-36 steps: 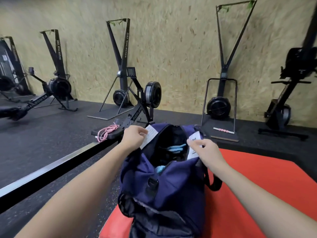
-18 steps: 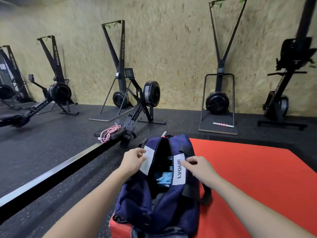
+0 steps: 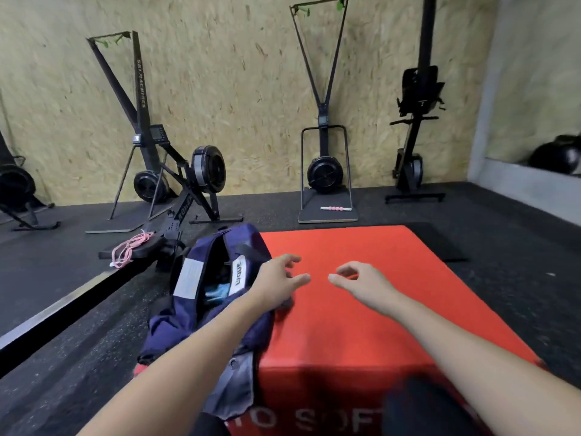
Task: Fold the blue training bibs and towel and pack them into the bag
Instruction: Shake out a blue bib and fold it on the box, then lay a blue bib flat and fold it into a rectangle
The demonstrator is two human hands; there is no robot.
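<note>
Presently: navy bag [image 3: 204, 313] at 9 o'clock on red soft box [image 3: 361, 309], unzipped, blue fabric [image 3: 217, 292] inside; left hand [image 3: 278, 283] at centre, fingers loosely spread, holding nothing; right hand [image 3: 364, 283] at 3 o'clock of it, likewise relaxed, empty; pink cord [image 3: 129, 249] at 10 o'clock.

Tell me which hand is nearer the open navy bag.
Left. The left hand hovers open at the right edge of the navy bag, its forearm crossing over the bag. The right hand hovers open farther right, over the red box.
</note>
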